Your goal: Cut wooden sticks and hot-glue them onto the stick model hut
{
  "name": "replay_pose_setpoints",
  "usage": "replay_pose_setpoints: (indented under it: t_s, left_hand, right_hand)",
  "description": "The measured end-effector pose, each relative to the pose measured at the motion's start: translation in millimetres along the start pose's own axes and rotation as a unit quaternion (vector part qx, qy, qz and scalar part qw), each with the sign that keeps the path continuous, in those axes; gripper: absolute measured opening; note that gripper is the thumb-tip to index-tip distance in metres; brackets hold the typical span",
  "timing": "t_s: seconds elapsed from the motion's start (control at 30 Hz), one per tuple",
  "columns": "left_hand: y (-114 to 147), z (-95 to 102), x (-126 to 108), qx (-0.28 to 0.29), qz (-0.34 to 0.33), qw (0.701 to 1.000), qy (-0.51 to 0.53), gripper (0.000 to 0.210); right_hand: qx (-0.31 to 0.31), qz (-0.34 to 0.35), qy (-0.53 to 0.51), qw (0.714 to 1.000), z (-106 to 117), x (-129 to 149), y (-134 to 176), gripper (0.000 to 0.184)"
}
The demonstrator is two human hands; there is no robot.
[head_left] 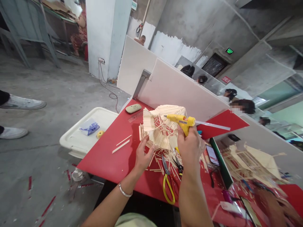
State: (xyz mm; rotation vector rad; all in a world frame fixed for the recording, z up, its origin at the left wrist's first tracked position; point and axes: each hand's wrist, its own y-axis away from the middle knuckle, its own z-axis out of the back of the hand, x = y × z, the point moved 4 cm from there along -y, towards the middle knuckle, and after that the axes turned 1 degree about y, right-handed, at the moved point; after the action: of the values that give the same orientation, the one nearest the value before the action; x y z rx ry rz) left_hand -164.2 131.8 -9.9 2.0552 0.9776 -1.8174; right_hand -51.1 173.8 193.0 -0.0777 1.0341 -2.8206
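My right hand (191, 143) is wrapped round the handle of a yellow glue gun (177, 118), with a clear glue stick (213, 125) poking out of its back. The nozzle points left, over a model made of thin wooden sticks (159, 138) that has ribbed, curved roof-like panels. At the model's lower left edge, my left hand (143, 154) grips it between thumb and fingers. Loose sticks (153, 168) lie scattered below the model. Yellow-handled scissors (168, 186) rest near the table's front edge, and black-jawed pliers (178, 165) lie beside them.
The red table (101, 160) has white partitions (163, 85) behind it. A beige case (133, 108) and a phone (212, 154) lie on it. A white lidded bin (71, 138) stands at left. Right of a green divider (222, 167), another person's hands (272, 201) are near a second stick model (248, 160).
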Motion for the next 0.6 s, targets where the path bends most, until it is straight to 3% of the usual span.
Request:
replay_pose_setpoints:
  t_s: [0.1, 0.2, 0.4, 0.6]
  left_hand:
    - [-2.1, 5.7, -6.8, -0.039, -0.033, 0.998, -0.039, 0.047]
    - [-5.4, 7.5, -5.0, -0.067, -0.047, 0.994, -0.069, 0.061]
    - [-7.1, -5.6, 15.7, -0.001, 0.034, 0.999, -0.022, 0.069]
    - [-3.7, -7.5, 19.9, -0.009, 0.031, 0.998, -0.047, 0.061]
  right_hand:
    - [-0.008, -0.009, 0.004, 1.000, 0.1, -5.0, 0.7, 0.046]
    - [-0.008, -0.017, -0.006, 1.000, -1.4, -8.8, 2.0, 0.046]
    - [-0.004, -0.022, -0.027, 0.999, -2.6, -11.9, 4.5, 0.045]
    - [0.008, -0.033, -0.034, 0.999, 0.8, -19.2, 10.0, 0.046]
